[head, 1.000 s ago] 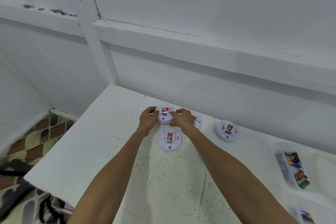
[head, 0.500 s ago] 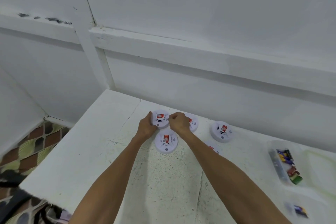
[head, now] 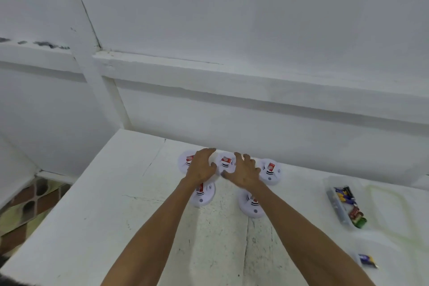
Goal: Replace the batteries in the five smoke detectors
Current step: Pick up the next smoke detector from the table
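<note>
Smoke detectors: five round white discs, each with a red label on top, lying flat on the table.
Back row: left detector, middle detector, right detector, side by side.
Front row: front-left detector, front-right detector.
Batteries: mixed colours, in a clear tray, well apart to the right.

Five smoke detectors sat on the white table: three in a back row by the wall, two nearer. Left grip and right grip flanked the middle back detector, fingers spread, nothing held; contact unclear. Forearms partly covered the front-left detector and the front-right detector. A clear box of batteries sat well apart, on the right.
</note>
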Available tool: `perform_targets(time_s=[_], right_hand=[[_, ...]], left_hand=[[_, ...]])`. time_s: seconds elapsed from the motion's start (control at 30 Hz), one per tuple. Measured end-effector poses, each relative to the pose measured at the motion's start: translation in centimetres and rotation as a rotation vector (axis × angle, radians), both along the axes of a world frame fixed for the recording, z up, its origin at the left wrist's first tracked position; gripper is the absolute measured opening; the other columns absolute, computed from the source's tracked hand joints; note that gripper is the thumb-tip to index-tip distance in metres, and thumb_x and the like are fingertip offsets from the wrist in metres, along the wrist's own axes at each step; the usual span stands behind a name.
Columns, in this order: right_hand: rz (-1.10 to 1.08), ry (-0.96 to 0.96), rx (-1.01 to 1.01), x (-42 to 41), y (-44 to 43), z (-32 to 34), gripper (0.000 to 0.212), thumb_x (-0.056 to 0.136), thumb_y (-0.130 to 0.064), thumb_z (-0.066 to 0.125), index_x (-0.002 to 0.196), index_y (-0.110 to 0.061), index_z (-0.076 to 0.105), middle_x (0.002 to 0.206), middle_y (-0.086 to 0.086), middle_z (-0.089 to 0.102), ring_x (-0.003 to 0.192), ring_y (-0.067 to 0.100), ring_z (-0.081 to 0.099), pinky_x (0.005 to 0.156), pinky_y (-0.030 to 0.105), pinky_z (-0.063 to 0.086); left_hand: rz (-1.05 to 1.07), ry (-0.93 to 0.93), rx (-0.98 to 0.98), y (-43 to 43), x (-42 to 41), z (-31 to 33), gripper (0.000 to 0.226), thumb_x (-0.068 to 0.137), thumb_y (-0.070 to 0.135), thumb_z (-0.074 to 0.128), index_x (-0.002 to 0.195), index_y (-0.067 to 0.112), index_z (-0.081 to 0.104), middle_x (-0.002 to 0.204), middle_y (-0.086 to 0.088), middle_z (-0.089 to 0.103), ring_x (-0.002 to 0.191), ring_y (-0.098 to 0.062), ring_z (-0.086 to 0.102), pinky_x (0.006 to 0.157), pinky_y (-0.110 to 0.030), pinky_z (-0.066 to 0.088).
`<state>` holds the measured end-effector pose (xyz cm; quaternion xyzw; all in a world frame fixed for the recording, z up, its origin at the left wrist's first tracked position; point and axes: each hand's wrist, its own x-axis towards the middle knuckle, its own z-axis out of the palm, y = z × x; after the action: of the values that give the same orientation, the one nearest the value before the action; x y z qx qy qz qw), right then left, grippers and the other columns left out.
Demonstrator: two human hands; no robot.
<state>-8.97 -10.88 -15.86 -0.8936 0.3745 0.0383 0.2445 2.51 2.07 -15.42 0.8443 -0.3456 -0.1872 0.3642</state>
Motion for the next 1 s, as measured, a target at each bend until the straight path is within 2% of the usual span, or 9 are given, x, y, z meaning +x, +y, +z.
perform_targets(time_s=[0.07, 0.13, 0.2, 0.33, 0.43, 0.57, 0.73, 0.9, 1.0], right_hand=[[-0.001, -0.057, 0.106, -0.5, -0.2, -1.1, 0.098, 0.067, -0.064, 0.076, 0.146, -0.021, 0.035, 0.139, 0.011, 0.047, 0.132, 0.034, 0.045, 0.101, 0.046, 0.045], [-0.006, -0.11, 0.116, -0.8, -0.2, -1.8, 0.092, 0.066, -0.055, 0.081, 0.14, -0.018, 0.041, 0.129, 0.01, 0.054, 0.124, 0.031, 0.05, 0.094, 0.041, 0.047], [0.009, -0.136, 0.095, -1.0, -0.1, -2.1, 0.084, 0.072, -0.044, 0.082, 0.14, -0.016, 0.042, 0.129, 0.01, 0.055, 0.122, 0.032, 0.05, 0.094, 0.041, 0.047], [0.008, -0.157, 0.049, -0.9, -0.2, -2.6, 0.075, 0.074, -0.044, 0.078, 0.135, -0.015, 0.046, 0.126, 0.009, 0.058, 0.116, 0.033, 0.053, 0.091, 0.039, 0.045], [0.003, -0.165, 0.058, -0.6, -0.1, -2.5, 0.072, 0.074, -0.04, 0.079, 0.131, -0.01, 0.048, 0.123, 0.011, 0.058, 0.112, 0.034, 0.055, 0.09, 0.037, 0.042], [-0.069, -0.206, 0.125, -0.1, 0.0, -2.2, 0.075, 0.072, -0.035, 0.083, 0.13, -0.005, 0.046, 0.12, 0.013, 0.057, 0.114, 0.033, 0.055, 0.085, 0.034, 0.044], [-0.078, -0.345, 0.226, -0.6, 0.4, -0.6, 0.057, 0.075, -0.025, 0.084, 0.122, -0.009, 0.057, 0.102, 0.001, 0.051, 0.11, 0.028, 0.051, 0.086, 0.033, 0.046], [-0.11, -0.483, 0.195, -1.6, 0.0, 0.4, 0.065, 0.087, -0.055, 0.067, 0.136, -0.014, 0.053, 0.126, 0.004, 0.045, 0.102, 0.022, 0.062, 0.09, 0.029, 0.05], [-0.137, -0.552, 0.136, -2.7, -0.4, 1.4, 0.063, 0.089, -0.062, 0.06, 0.131, -0.015, 0.055, 0.127, 0.0, 0.045, 0.099, 0.02, 0.061, 0.091, 0.033, 0.053]], left_hand=[[-0.054, 0.03, 0.015, -0.7, -0.7, -0.3, 0.058, 0.096, 0.004, 0.059, 0.152, 0.006, 0.047, 0.157, -0.013, 0.049, 0.145, -0.03, 0.045, 0.118, -0.035, 0.033], [-0.087, 0.041, 0.03, -1.1, -1.1, -0.7, 0.058, 0.097, 0.004, 0.057, 0.154, 0.006, 0.044, 0.159, -0.013, 0.045, 0.147, -0.03, 0.043, 0.12, -0.036, 0.033], [-0.095, 0.041, 0.048, -1.4, -1.4, -0.8, 0.058, 0.097, 0.002, 0.058, 0.153, 0.003, 0.043, 0.159, -0.014, 0.045, 0.147, -0.031, 0.042, 0.119, -0.036, 0.033], [-0.051, 0.043, 0.068, -1.3, -1.0, -1.9, 0.052, 0.091, 0.003, 0.067, 0.141, -0.003, 0.057, 0.146, -0.022, 0.058, 0.136, -0.038, 0.053, 0.11, -0.039, 0.042], [-0.046, 0.097, 0.073, -1.2, -0.8, -2.3, 0.045, 0.095, 0.009, 0.067, 0.138, 0.0, 0.059, 0.134, -0.017, 0.066, 0.125, -0.035, 0.062, 0.097, -0.028, 0.045], [-0.018, 0.144, 0.035, -1.0, -0.9, -2.5, 0.06, 0.09, 0.018, 0.069, 0.146, 0.004, 0.051, 0.139, -0.015, 0.065, 0.127, -0.033, 0.061, 0.102, -0.032, 0.045], [0.001, 0.149, 0.017, -1.1, -0.2, -1.7, 0.065, 0.087, 0.006, 0.076, 0.147, 0.004, 0.052, 0.139, -0.013, 0.065, 0.127, -0.031, 0.061, 0.099, -0.028, 0.045], [-0.069, 0.091, 0.007, -1.4, 0.5, -1.2, 0.075, 0.081, 0.01, 0.076, 0.151, 0.011, 0.049, 0.141, -0.012, 0.062, 0.126, -0.031, 0.061, 0.103, -0.038, 0.051], [-0.058, 0.02, -0.104, -2.1, -0.5, -0.7, 0.057, 0.095, 0.015, 0.072, 0.149, 0.013, 0.053, 0.138, -0.007, 0.063, 0.12, -0.026, 0.06, 0.102, -0.039, 0.052]])
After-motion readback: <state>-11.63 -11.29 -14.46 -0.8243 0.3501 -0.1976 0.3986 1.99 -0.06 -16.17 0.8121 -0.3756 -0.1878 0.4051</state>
